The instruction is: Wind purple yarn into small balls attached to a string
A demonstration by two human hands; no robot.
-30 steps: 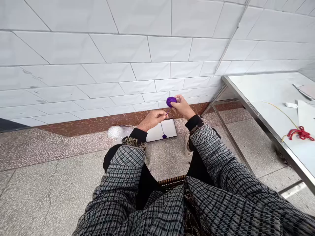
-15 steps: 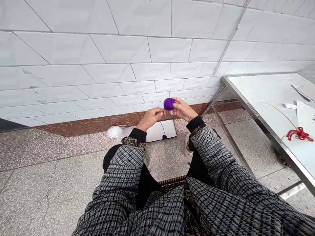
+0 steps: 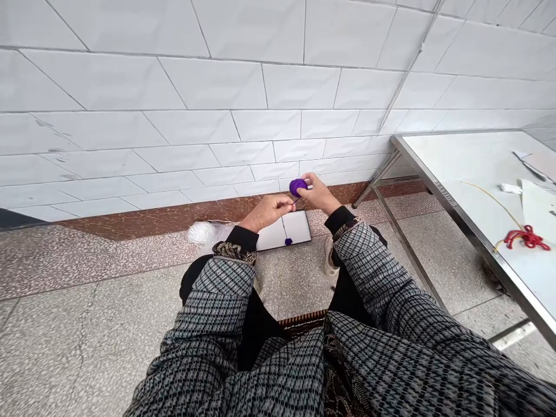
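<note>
Turned near the white rectangular tray (image 3: 300,228), right hand (image 3: 318,193) clasps soft-looking purple yarn ball (image 3: 296,186), best cupped; left hand (image 3: 269,211) pinches purple strand (image 3: 296,201).

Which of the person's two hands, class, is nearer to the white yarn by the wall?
Left. The left hand is to the right of the white yarn, pinching a purple strand; the right hand is farther right, holding the purple ball.
</note>
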